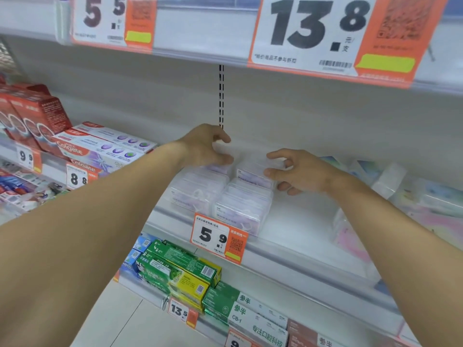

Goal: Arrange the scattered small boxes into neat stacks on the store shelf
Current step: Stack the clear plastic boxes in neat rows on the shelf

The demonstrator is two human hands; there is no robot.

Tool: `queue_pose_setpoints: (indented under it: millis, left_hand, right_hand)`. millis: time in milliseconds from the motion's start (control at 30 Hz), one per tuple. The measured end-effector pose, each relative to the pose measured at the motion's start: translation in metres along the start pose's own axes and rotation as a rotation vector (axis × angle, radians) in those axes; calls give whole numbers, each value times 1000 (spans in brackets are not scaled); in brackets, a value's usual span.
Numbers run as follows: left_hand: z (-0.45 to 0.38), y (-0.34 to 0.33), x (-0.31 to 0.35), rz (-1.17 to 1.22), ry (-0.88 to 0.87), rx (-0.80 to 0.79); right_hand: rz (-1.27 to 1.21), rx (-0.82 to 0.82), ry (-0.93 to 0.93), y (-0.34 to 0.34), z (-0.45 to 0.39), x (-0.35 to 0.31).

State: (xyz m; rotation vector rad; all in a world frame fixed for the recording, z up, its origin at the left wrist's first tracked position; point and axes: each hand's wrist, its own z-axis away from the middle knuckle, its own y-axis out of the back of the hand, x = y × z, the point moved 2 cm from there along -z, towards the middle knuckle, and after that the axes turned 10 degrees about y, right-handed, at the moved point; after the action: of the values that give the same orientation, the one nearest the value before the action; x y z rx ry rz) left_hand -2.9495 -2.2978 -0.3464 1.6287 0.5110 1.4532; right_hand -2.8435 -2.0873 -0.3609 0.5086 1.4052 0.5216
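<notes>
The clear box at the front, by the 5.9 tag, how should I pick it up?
Pinch the front clear box across its two short ends, coming down from above. It lies flat with its broad lid up, another stack sits close on its left, and the shelf lip with the 5.9 tag blocks a low frontal approach.

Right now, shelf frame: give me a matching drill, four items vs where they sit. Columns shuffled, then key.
Items
1. clear boxes
2. Colgate cartons
3. green cartons
4. 13.8 price card

Places
A. shelf below, under the 5.9 tag
B. edge of the shelf above
C. between the left hand and right hand, middle shelf
D. far left, beside red cartons

Pairs: 1-C, 2-D, 3-A, 4-B
</notes>
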Motion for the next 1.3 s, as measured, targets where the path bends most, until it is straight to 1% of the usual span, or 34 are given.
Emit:
queue_pose_setpoints:
  millis: [67, 167, 267, 400, 467, 533, 567, 633, 700, 767, 833, 900, 967, 1133, 1200, 1300]
  left_hand:
    - [4, 3, -4, -33, 89, 7]
    - [11, 4, -12, -83, 223, -61]
    - [17, 2, -17, -39, 212, -74]
    - [24, 3, -21, 34, 189, -60]
    - [27, 2, -26, 99, 207, -49]
    - [29, 0, -32, 144, 246, -14]
    - [29, -1, -35, 159, 262, -1]
    - [31, -4, -40, 206, 277, -6]
    - [33, -6, -42, 238, 276, -5]
    - [35, -7, -41, 232, 265, 5]
    - [36, -8, -39, 211, 253, 7]
    - [36, -8, -38, 194, 250, 4]
    - [36, -6, -39, 181, 252, -6]
    - [36, -4, -40, 160, 238, -12]
    - [36, -3, -39, 152, 240, -14]
    - [38, -2, -38, 122, 242, -16]
  right_hand:
    - [-53, 1, -11, -2, 3, -1]
    - [-130, -1, -17, -5, 8, -3]
    - [-141, -22, -5, -9, 14, -4]
    - [-128, 3, 13, -13, 21, -7]
    - [-103, 26, 15, -17, 25, -7]
    - [-125, 89, 6, -22, 28, -4]
    - [-157, 148, -4, -27, 28, 0]
    - [-235, 280, -22, -39, 32, 6]
    - [-342, 349, -6, -57, 36, 9]
    - [-415, 414, 26, -74, 34, 14]
    - [-421, 497, 43, -85, 33, 13]
    - [-429, 540, 41, -89, 32, 12]
    - [-389, 545, 52, -88, 32, 14]
    - [-189, 524, 70, -75, 36, 18]
    - [-160, 511, 56, -73, 37, 16]
    - [-203, 495, 27, -72, 39, 16]
